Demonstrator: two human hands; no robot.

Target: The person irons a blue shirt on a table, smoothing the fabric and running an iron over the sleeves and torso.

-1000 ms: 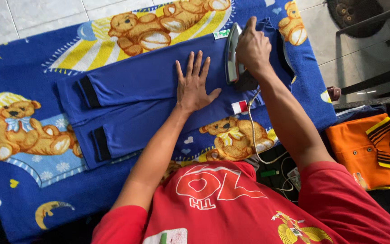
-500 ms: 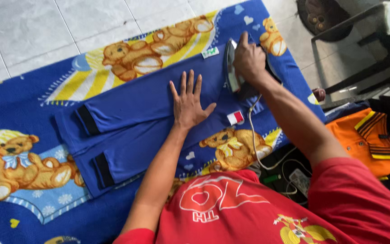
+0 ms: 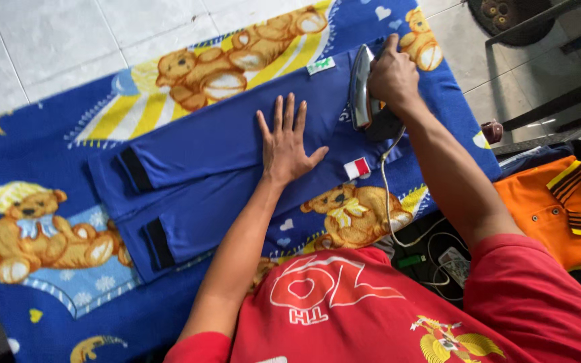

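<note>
the iron (image 3: 364,91) has slid a little toward the blanket's (image 3: 55,309) far edge since the earlier frame, gripped by the right hand (image 3: 393,75) with fingers wrapped round its handle. the left hand (image 3: 285,142) lies flat, fingers spread wide, on the blue garment (image 3: 203,144), just beside the iron.

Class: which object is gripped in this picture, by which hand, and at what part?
The right hand grips the iron by its handle; the left hand only presses flat on the blue garment.
</note>
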